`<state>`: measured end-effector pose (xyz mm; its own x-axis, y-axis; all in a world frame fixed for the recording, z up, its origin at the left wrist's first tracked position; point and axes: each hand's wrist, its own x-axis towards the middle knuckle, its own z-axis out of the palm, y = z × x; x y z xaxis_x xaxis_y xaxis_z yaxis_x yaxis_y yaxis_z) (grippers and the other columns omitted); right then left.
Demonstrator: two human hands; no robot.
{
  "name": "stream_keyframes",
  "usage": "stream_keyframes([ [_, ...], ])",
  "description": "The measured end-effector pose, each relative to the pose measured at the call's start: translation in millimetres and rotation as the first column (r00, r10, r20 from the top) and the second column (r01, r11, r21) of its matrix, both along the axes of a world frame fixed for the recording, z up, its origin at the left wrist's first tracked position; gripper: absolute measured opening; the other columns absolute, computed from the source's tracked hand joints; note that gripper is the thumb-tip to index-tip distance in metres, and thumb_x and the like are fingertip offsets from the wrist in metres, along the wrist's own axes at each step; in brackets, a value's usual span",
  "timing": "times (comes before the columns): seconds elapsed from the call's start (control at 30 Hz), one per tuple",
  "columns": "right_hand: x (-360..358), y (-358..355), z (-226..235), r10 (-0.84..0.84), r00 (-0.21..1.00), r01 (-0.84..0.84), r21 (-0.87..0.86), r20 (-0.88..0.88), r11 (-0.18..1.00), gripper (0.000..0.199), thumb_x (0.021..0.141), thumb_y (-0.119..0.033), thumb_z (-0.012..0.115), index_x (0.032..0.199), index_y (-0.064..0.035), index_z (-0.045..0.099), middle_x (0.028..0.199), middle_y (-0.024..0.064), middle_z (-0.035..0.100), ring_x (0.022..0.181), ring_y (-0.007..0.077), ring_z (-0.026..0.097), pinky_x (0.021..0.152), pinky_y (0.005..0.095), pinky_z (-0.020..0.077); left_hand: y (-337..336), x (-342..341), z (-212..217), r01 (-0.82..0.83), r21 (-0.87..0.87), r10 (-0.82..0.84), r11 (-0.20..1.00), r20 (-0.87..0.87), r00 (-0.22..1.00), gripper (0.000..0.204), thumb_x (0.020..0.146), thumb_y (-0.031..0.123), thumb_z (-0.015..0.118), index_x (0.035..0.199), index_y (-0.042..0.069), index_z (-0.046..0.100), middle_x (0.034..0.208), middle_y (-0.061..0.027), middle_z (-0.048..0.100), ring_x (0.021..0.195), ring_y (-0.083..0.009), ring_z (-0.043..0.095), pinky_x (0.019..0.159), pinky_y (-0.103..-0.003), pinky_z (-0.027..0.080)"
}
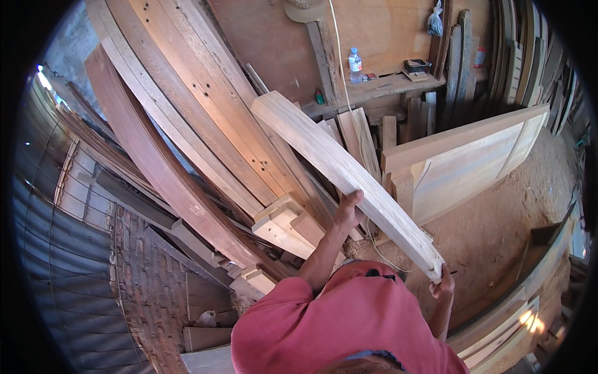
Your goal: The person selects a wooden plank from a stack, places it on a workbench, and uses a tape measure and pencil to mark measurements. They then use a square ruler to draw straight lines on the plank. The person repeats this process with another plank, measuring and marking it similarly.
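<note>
A long, thick, pale wooden beam (349,168) slants across the middle, its far end up at the left and its near end down at the right. Around its left edge, at about mid-length, my left hand (349,210) is closed, the thumb showing and the other fingers mostly hidden beneath. My right hand (443,284) grips the beam's near end at the corner. By that hand a small dark, thin tip sticks out; what it belongs to I cannot make out.
Long planks (205,93) lean at the left beside a reddish-brown board (168,168). A framed wooden panel (473,162) stands at the right. Behind, a shelf (386,89) bears a water bottle (355,66). A thin cord (341,56) hangs down. More timber (498,324) lies at lower right.
</note>
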<state>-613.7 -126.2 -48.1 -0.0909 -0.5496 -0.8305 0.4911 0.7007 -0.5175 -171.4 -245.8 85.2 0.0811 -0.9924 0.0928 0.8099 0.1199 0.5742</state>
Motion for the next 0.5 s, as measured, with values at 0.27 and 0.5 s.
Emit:
stream_keyframes([
  [0.27,8.3,8.6,-28.9,-0.170,0.976,0.184,-0.092,0.137,0.979,0.049,0.099,-0.053,0.064,0.130,-0.0148,0.063,0.108,0.0019,0.074,0.081,0.0189,0.072,0.055,0.0326,0.0517,11.6,4.8,17.0,0.203,-0.219,-0.166,0.954,0.178,0.970,0.118,0.074,0.033,0.093,0.165,0.012,0.022,0.164,-0.0127,0.034,0.150,-0.0288,0.036,0.122,-0.047,0.035],
  [0.5,-2.3,32.5,-39.0,-0.277,0.961,0.271,-0.144,-0.021,0.952,0.049,0.104,-0.045,0.060,0.131,-0.0047,0.062,0.115,0.0077,0.070,0.094,0.0210,0.072,0.060,0.0359,0.0569,1.2,-5.8,21.0,0.356,-0.231,-0.323,0.905,0.172,0.931,0.104,0.078,0.025,0.089,0.162,0.011,0.029,0.159,-0.0145,0.042,0.145,-0.0284,0.042,0.121,-0.045,0.036],
])
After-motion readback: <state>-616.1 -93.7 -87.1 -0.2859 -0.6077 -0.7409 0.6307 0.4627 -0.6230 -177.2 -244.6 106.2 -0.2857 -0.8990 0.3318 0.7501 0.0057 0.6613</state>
